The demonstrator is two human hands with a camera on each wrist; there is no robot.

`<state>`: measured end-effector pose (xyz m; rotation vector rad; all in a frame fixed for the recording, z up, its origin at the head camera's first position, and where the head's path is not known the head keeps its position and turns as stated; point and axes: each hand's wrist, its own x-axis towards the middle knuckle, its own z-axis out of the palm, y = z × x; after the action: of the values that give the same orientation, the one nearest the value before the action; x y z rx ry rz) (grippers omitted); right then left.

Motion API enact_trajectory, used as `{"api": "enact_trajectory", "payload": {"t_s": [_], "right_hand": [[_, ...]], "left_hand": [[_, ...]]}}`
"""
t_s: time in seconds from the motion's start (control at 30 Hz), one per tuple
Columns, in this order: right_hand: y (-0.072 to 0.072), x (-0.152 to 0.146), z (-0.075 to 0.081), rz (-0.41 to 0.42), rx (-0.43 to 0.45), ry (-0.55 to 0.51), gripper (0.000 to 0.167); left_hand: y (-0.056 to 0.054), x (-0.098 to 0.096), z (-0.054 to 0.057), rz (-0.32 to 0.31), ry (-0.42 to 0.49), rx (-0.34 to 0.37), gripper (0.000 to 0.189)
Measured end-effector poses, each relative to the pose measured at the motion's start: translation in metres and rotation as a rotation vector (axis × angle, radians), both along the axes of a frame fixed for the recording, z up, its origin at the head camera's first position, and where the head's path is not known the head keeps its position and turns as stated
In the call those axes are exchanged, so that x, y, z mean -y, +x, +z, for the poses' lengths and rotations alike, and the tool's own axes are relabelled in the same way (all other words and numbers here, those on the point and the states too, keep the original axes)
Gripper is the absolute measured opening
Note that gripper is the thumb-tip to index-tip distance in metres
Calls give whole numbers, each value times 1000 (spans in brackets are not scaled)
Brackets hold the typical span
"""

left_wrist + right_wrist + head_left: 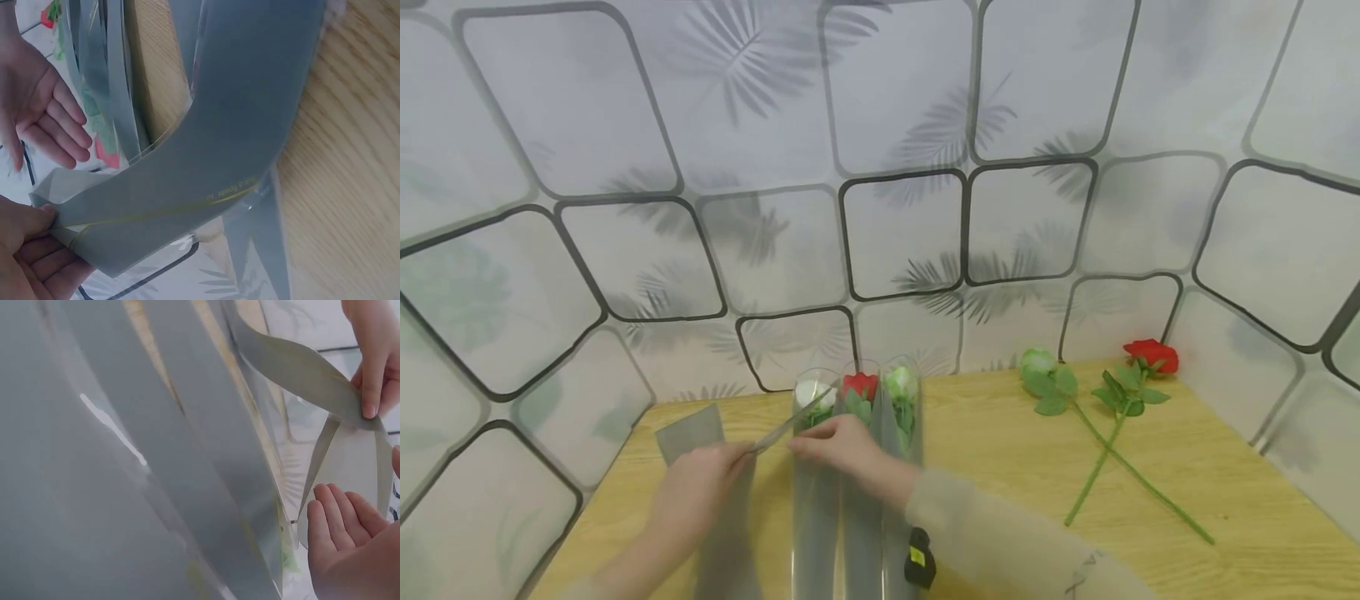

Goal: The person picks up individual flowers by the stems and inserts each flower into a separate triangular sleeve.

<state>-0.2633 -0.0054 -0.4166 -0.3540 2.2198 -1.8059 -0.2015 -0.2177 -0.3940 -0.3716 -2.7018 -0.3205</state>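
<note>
My left hand (696, 487) grips the top end of a grey flower sleeve (730, 533) with a clear front. In the left wrist view, the thumb lies over the sleeve's grey strip (137, 225) with gold lettering, fingers curled behind. The lifted upper end bends away from the table. Close to its opening is my right hand (842, 446), fingers fairly straight and palm showing in the right wrist view; nothing is held there. Beneath the right forearm lie three filled sleeves, with a white rose (815, 395), a red rose (861, 386) and a pale green-white rose (901, 385).
Two loose stems cross on the right of the wooden table (985, 433): a greenish-white rose (1038, 362) and a red rose (1152, 356). A black object with a yellow label (917, 557) is at the right wrist. Patterned wall panels (902, 237) surround the table's back and sides.
</note>
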Motion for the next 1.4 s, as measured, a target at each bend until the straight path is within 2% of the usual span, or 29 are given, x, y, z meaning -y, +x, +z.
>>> {"api": "enact_trajectory", "payload": {"t_s": [0.1,0.27,0.53,0.77,0.9,1.03,1.23,1.4], "right_hand": [[-5,-3,3,-37,48,-95,37],[-12,-11,8,-120,97,-125,42],[-27,-32,12,-162,162,-214,46],[-36,-50,18,-229,222,-297,49],[-39,-59,19,-263,239,-279,35],[-42,-67,17,-250,233,-203,25],[-43,-81,23,-229,228,-136,31],[-41,-92,30,-224,232,-58,34]], "left_hand": [[-1,-4,0,-36,-35,-72,13],[-2,-8,-3,-99,-87,-194,16],[-7,-12,-8,-265,-161,-375,32],[-15,-19,-8,-416,-206,-544,33],[-16,-23,-7,-478,-250,-569,32],[-14,-27,-7,-509,-278,-563,38],[-16,-27,-7,-501,-300,-537,47],[-19,-26,-6,-494,-306,-531,46]]}}
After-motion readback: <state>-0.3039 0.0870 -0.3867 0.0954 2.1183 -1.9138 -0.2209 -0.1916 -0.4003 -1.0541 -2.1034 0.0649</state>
